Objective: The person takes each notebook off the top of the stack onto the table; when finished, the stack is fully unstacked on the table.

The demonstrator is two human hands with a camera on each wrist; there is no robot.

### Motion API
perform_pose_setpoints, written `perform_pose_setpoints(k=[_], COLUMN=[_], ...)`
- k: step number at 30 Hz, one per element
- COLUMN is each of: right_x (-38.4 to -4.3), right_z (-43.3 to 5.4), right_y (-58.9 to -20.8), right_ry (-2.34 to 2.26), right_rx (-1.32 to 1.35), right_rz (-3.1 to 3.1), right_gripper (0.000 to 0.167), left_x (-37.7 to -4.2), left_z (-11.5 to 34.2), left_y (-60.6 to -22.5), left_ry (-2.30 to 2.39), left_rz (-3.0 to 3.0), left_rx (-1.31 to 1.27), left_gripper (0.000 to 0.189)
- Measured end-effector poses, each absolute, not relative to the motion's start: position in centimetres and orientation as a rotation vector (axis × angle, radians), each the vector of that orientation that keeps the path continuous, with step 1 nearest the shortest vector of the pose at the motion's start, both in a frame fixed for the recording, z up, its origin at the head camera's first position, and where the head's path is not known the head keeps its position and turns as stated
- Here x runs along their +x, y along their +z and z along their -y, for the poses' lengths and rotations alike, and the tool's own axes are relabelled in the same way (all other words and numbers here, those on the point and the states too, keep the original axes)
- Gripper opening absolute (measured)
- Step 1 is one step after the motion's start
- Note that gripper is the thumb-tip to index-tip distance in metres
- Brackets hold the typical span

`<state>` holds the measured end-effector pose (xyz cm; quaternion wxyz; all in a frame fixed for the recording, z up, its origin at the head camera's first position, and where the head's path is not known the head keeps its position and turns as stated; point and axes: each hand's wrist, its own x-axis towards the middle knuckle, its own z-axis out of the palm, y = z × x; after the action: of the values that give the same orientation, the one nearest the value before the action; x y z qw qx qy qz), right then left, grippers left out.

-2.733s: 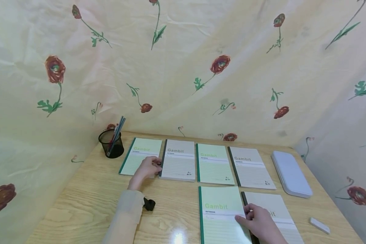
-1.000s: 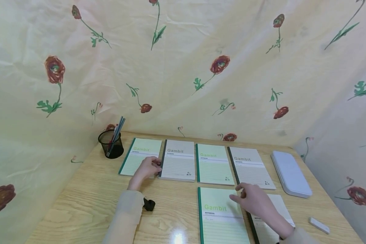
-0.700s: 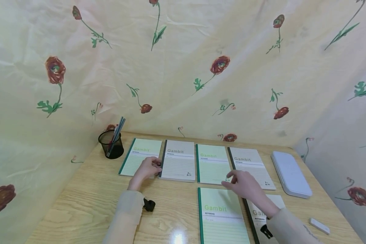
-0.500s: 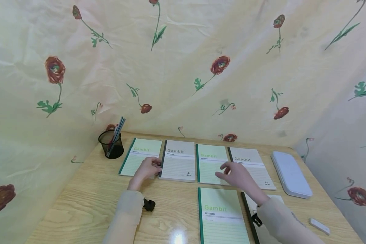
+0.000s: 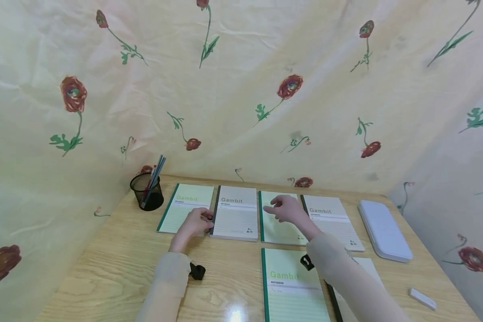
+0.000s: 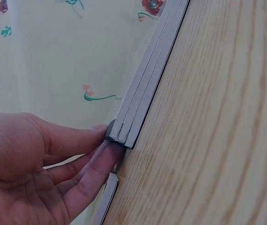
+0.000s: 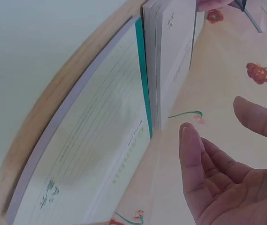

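My left hand is at the left spine of a grey-covered "Gambit" notebook stack. In the left wrist view, the thumb and fingers pinch the dark spine edge of these stacked notebooks, which lie on the table. A thin green-covered notebook lies under and beside that hand. My right hand hovers above the green notebook to the right of the stack, fingers loosely bent and holding nothing. The right wrist view shows thumb and fingers apart, beside the grey stack and green notebook.
Another grey notebook and a pale pencil case lie at the right. Nearer are a green notebook, a partly covered grey notebook and a white eraser-like block. A black mesh pen cup stands at back left.
My right hand has left the near notebooks and moved up and left, over the green notebook in the back row. The left hand and the notebooks stay in place.
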<state>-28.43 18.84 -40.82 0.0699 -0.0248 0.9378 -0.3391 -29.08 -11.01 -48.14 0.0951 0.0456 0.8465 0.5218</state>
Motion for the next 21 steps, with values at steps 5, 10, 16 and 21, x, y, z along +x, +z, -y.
perform_pose_setpoints(k=[5, 10, 16, 21], right_x=[-29.9, -31.2, -31.8, -31.8], right_z=[-17.9, -16.9, -16.0, -15.3], right_y=[-41.8, -43.6, -45.0, -45.5], right_ry=[-1.115, -1.15, -1.135, -1.12], right_rx=[-0.036, 0.009, 0.049, 0.105], right_rz=[-2.76, -2.727, -2.748, -2.765], right_gripper=[0.055, 0.055, 0.044, 0.036], left_x=[-29.2, -29.3, -29.3, -29.1], left_z=[11.1, 11.3, 11.3, 11.1], left_y=[-48.4, -48.4, -48.5, -48.5], left_ry=[1.542, 1.53, 1.558, 1.6], left_rz=[-2.513, -2.526, -2.518, -2.487], left_rx=[0.125, 0.113, 0.15, 0.183], left_gripper=[0.033, 0.033, 0.031, 0.029])
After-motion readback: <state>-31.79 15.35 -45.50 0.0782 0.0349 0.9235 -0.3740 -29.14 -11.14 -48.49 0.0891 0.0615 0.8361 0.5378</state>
